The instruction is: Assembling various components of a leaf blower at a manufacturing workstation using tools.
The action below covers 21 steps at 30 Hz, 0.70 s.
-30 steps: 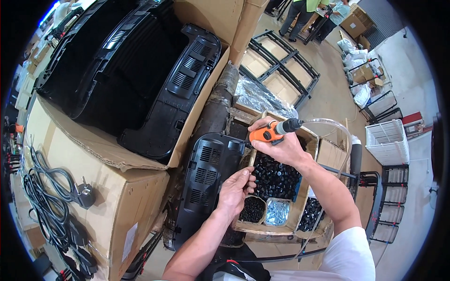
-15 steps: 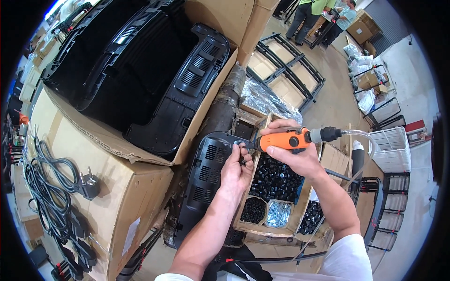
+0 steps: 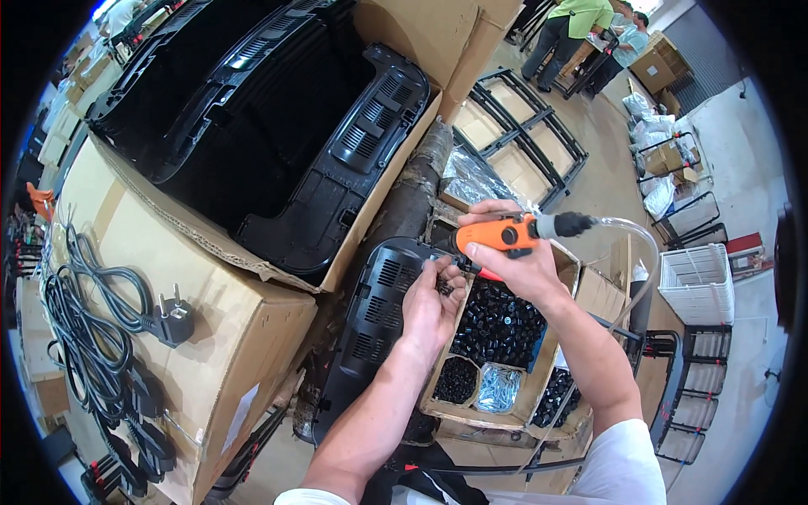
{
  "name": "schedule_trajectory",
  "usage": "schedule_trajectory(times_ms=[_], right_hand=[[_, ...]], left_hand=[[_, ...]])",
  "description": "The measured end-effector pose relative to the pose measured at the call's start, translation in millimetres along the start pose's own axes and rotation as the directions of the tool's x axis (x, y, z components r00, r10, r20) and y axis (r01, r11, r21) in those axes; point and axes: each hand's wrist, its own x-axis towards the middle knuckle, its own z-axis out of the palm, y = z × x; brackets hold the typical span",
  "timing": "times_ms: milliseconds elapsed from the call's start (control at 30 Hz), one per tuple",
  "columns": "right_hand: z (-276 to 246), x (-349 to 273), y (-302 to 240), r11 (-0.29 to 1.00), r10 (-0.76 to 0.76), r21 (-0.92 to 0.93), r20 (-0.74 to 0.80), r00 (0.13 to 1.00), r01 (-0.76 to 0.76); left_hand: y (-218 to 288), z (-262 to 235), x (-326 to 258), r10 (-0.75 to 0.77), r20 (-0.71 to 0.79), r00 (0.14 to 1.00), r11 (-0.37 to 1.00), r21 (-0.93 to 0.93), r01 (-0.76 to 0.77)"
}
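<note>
- The right hand [image 3: 515, 268] is wrapped around an orange power screwdriver [image 3: 503, 236] with a black nose and a clear hose trailing off its rear end.
- Its tip points toward the left hand [image 3: 431, 305], just beside it.
- The left hand pinches a small black part [image 3: 443, 282] between its fingertips, over the edge of a vented black plastic panel [image 3: 370, 324].
- Under both hands sits a divided cardboard box [image 3: 497, 337] of small black parts and silver screws.

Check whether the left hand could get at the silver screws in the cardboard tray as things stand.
Probably yes. The left hand sits at the tray's upper left edge, pinching a small black part, and the silver screws lie uncovered in an open compartment just below it; it would need to free its fingers first.
</note>
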Motion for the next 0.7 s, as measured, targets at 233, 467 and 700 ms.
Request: schedule_trajectory(times_ms=[233,467,700], right_hand=[[19.3,27.6,17.4,0.997,-0.021,-0.074,0.077,0.997,0.026],[28.2,38.5,28.2,0.943,-0.164,-0.275,0.099,0.981,0.185],[28.8,39.9,22.0,0.963,-0.131,-0.229,0.078,0.988,0.145]], left_hand=[[-0.9,-19.8,-33.3,0.033,0.065,0.997,0.952,0.301,-0.051],[5.2,-40.7,-38.9,0.017,0.166,0.986,0.932,0.354,-0.075],[16.7,-35.8,-50.9,0.074,0.066,0.995,0.958,0.272,-0.09]])
